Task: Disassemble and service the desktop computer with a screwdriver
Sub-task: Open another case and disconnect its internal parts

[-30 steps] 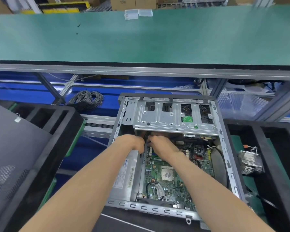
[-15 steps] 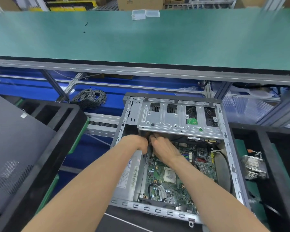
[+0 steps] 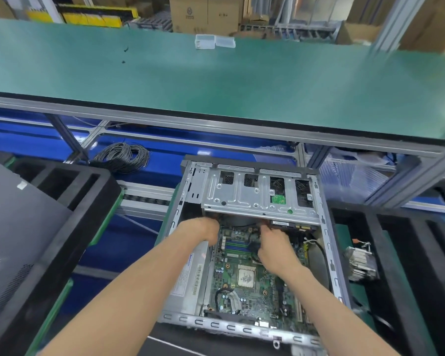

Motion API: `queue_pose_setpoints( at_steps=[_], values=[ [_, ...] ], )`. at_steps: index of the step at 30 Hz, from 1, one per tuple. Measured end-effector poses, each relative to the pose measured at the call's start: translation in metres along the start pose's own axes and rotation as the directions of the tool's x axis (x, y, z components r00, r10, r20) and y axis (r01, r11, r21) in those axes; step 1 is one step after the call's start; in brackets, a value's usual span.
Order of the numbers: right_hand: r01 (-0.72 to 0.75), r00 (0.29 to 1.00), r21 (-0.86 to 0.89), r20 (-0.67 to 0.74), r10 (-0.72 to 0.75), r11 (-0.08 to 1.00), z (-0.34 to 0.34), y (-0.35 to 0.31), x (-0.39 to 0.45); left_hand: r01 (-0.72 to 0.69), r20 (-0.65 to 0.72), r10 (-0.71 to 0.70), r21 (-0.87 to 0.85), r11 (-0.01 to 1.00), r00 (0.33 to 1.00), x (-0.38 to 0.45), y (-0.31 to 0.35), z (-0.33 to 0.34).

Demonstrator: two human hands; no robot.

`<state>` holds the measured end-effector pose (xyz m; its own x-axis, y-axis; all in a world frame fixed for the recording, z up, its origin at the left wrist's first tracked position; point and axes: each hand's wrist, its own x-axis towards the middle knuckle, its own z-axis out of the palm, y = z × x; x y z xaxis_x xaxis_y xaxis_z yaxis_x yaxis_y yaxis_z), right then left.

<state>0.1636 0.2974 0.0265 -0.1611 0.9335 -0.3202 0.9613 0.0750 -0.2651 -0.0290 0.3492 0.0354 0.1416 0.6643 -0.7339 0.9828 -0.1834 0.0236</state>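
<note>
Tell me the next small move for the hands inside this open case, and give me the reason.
Probably draw the right hand gently back toward the body. Its fingers curl round a dark cable or connector over the motherboard, just below the metal drive cage. The left hand reaches under the cage edge, its fingertips hidden. No screwdriver is in view, so this looks like an unplugging step by hand.

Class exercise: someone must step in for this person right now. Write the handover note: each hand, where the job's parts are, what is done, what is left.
Left hand: inside the open computer case, fingers hidden under the metal drive cage; grip unclear.
Right hand: over the motherboard beside the blue memory slots, fingers curled by the cage edge; what it holds is hidden.
Done: side panel off, bare processor exposed, a heatsink lies in the right tray.
Left: free whatever sits under the cage; board and cage remain in place. No screwdriver in view.
</note>
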Motion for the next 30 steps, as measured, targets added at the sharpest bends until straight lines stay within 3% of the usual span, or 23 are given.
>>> queue_pose_setpoints(
  at_steps=[6,12,17,22,27,28,30],
  values=[
    [-0.191,0.978,0.131,-0.066,0.200,0.973,-0.003,0.009,-0.029,-0.061,-0.196,0.062,0.011,0.998,0.979,-0.002,0.002,-0.002],
    [-0.408,0.909,0.336,0.065,0.411,0.849,-0.005,0.014,-0.030,-0.205,-0.187,0.202,0.005,0.979,0.961,0.004,0.019,-0.005],
    [-0.472,0.852,0.619,0.137,0.506,0.628,0.000,0.022,-0.030,-0.304,-0.217,0.276,-0.106,0.947,0.936,0.014,0.056,-0.006],
    [-0.414,0.862,0.694,0.092,0.498,0.589,0.000,0.021,-0.031,-0.263,-0.221,0.243,-0.066,0.962,0.944,0.021,0.082,0.001],
    [-0.369,0.860,0.807,0.108,0.498,0.462,0.000,0.021,-0.032,-0.209,-0.260,0.128,-0.318,0.925,0.957,0.014,0.067,-0.003],
    [-0.365,0.855,0.822,0.111,0.506,0.438,0.000,0.021,-0.033,-0.212,-0.234,0.120,-0.422,0.882,0.965,0.014,0.062,-0.001],
    [-0.363,0.837,0.858,0.129,0.531,0.364,0.001,0.021,-0.032,-0.202,-0.153,0.133,-0.700,0.685,0.979,0.009,0.058,0.003]
  ],
)
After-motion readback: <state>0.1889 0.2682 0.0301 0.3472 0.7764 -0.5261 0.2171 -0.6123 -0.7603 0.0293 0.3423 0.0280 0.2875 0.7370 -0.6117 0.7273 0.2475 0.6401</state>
